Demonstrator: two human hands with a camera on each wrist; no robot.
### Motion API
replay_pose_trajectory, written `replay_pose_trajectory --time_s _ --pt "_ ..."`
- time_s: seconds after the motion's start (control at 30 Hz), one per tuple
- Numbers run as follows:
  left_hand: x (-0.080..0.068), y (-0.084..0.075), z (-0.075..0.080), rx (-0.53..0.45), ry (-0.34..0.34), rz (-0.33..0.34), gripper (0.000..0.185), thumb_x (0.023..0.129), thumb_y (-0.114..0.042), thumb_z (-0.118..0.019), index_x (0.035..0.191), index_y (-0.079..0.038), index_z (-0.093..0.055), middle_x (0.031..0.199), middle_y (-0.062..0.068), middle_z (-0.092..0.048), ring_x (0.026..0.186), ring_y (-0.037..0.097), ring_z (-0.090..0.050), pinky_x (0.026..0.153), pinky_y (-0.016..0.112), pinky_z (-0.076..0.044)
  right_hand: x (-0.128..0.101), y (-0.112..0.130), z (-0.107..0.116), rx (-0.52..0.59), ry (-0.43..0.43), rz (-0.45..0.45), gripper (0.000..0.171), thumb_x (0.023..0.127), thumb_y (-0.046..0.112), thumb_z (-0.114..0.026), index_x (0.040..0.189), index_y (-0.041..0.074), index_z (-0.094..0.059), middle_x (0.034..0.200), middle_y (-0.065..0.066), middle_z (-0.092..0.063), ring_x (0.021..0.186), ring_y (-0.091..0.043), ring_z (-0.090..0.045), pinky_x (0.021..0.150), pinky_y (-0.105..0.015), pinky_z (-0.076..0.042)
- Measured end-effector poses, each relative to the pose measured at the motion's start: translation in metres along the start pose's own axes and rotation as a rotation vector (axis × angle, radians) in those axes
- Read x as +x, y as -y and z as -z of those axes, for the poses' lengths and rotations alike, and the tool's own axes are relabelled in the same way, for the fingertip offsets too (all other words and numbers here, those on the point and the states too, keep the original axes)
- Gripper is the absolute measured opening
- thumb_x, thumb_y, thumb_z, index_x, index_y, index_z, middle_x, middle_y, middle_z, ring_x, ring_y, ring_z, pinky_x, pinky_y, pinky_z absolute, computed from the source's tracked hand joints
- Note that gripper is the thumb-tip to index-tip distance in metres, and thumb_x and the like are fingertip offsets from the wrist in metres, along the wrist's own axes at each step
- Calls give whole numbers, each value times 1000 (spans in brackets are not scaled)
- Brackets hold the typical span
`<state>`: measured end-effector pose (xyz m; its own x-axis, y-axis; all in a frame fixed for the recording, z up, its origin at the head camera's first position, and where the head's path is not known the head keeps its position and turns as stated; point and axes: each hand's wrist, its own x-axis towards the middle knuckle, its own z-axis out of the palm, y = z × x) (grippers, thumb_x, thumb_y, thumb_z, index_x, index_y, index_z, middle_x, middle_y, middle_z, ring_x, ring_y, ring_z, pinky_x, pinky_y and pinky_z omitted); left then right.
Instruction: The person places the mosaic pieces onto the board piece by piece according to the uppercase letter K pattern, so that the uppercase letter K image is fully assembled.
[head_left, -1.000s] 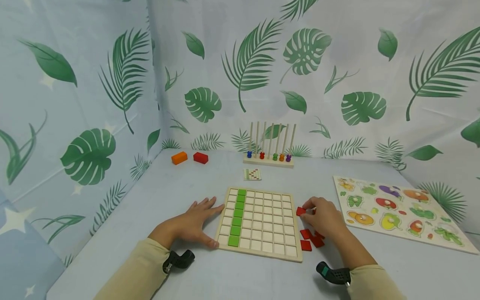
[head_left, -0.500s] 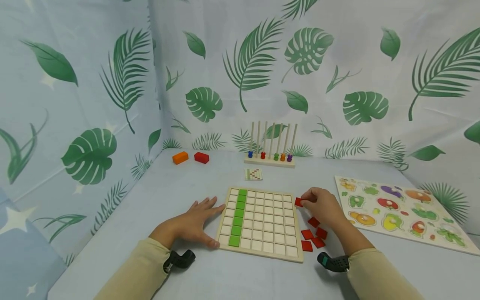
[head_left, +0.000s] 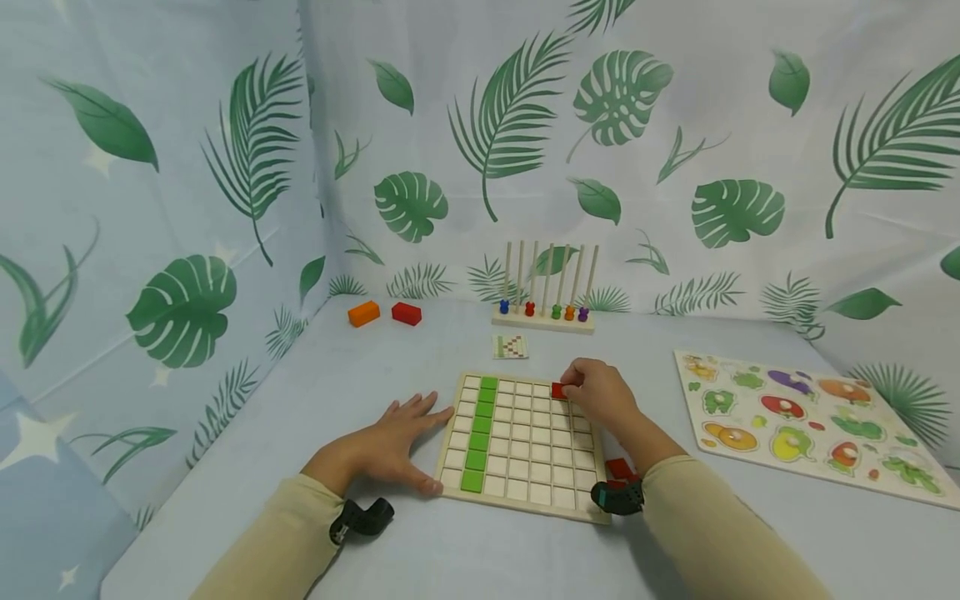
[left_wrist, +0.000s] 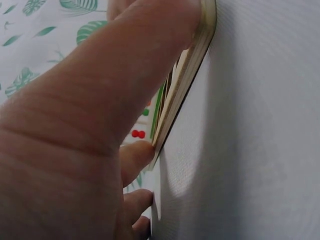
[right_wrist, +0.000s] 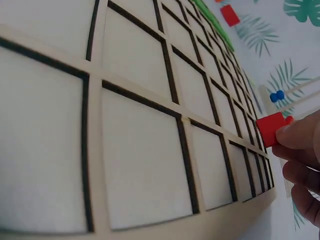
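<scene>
A wooden grid board (head_left: 525, 505) lies on the table, with one column of green square tiles (head_left: 481, 424) near its left side. My right hand (head_left: 606, 396) pinches a red square tile (head_left: 558, 391) between thumb and fingertips at the board's far row, right of the middle. In the right wrist view that red tile (right_wrist: 270, 127) appears tilted above the far edge; whether it touches the board I cannot tell. Fingers spread, my left hand (head_left: 390, 446) rests beside the board, its thumb and index finger against the left edge. Loose red tiles (head_left: 619, 469) lie right of the board, partly hidden by the right wrist.
Behind the board is a small pattern card (head_left: 510, 347), then a peg rack (head_left: 543, 321) with coloured beads. An orange block (head_left: 363, 313) and a red block (head_left: 407, 313) sit at the back left. A vegetable knob puzzle (head_left: 782, 407) lies to the right.
Holding the red tile, my right hand has moved from the pile right of the board, away and leftward, over the board's far row. My left hand has stayed at the left edge.
</scene>
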<state>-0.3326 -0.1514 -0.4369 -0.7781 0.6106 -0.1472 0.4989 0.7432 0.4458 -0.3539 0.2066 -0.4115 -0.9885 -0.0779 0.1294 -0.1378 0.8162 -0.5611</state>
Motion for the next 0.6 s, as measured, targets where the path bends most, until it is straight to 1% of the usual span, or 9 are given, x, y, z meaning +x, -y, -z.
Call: replay_pose_trajectory --time_s 0.1,0.2,0.3,0.33,0.5,0.6 --pt "0 -1 0 4 -1 3 116 68 -69 -83 163 -32 -28 170 2 -10 156 25 -1 122 50 1 4 -1 -5 -57 18 -14 9 100 11 -64 105 5 -68 99 -9 -68 90 -28 -62 78 -47 -54" --pt "1 -1 1 10 -1 2 116 69 -69 -83 163 -31 -27 170 3 -10 156 25 0 122 49 1 5 -4 -8 -116 45 6 15 101 12 -63 111 3 -70 104 -11 -67 99 -32 -64 84 -50 -54" --pt "1 -1 2 2 -3 -2 115 69 -68 -83 163 -30 -28 170 4 -10 156 27 -1 122 50 2 5 -6 -10 -139 55 37 18 101 11 -62 112 2 -72 109 -14 -66 109 -36 -62 90 -53 -53" --pt "1 -1 2 4 -2 -1 115 69 -68 -83 163 -30 -28 170 4 -10 156 26 0 122 50 2 5 -6 -10 -140 56 38 18 101 11 -63 113 2 -73 110 -15 -65 110 -37 -62 91 -53 -53" --pt "1 -1 1 -4 1 1 114 69 -67 -84 163 -31 -29 170 5 -11 156 27 -1 122 51 2 1 -6 -11 -142 62 37 16 101 12 -64 112 5 -72 107 -13 -62 103 -35 -60 88 -53 -52" --pt "1 -2 1 -2 -1 1 114 69 -67 -83 163 -31 -29 170 5 -11 156 27 -1 122 52 2 -1 -7 -10 -150 48 58 16 101 12 -63 113 5 -72 105 -13 -60 100 -33 -59 86 -52 -52"
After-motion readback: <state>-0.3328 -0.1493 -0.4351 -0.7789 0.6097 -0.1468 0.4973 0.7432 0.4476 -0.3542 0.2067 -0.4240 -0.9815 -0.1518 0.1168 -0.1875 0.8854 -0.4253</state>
